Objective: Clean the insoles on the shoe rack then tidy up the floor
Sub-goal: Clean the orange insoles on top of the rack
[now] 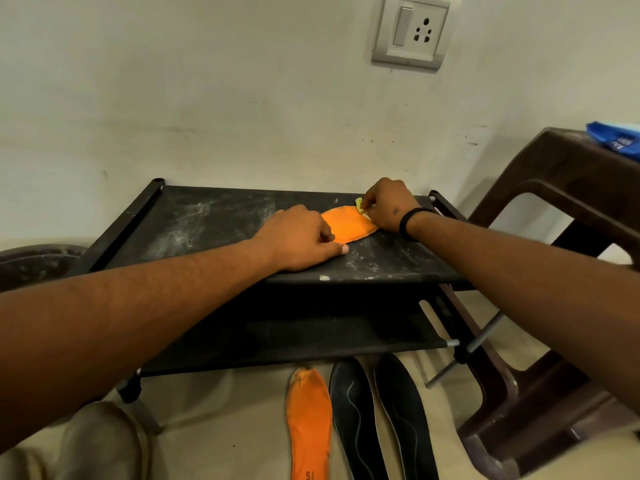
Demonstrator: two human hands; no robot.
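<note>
1. Insole, orange (346, 226), lies flat on the dusty top shelf of the black shoe rack (214, 216), pinned between both hands.
2. Left hand (298, 237) presses on its near end, fingers curled down on it and the thumb stretched along the shelf.
3. Right hand (388, 206) has its grip clamped on a yellow-green cloth (360, 204), held against the insole's far end; a black band circles that wrist.
4. On the floor below lie a second orange insole (308, 417) and two black insoles (381, 420), side by side.
5. A brown plastic chair (561, 271) stands to the right of the rack, and a wall socket (412, 31) is above.
</note>
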